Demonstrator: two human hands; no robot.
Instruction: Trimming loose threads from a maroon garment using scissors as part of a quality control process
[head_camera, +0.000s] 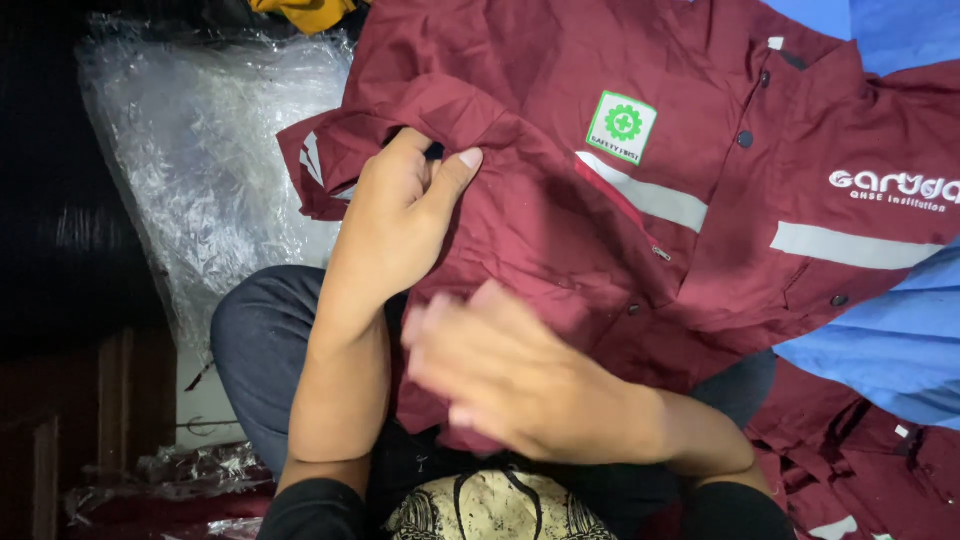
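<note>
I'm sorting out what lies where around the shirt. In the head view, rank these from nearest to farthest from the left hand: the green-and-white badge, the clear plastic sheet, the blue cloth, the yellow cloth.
1. Clear plastic sheet, just left of the left hand.
2. Green-and-white badge, right of it on the maroon shirt; nearly as close, hard to call.
3. Yellow cloth, top edge.
4. Blue cloth, far right.

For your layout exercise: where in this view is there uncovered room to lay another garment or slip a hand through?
Little is free. The crinkled clear plastic sheet, left of the maroon work shirt, is uncovered. The middle is crowded: the left hand grips the shirt's sleeve, the right hand lies on its hem, and blue fabric borders the right.
</note>
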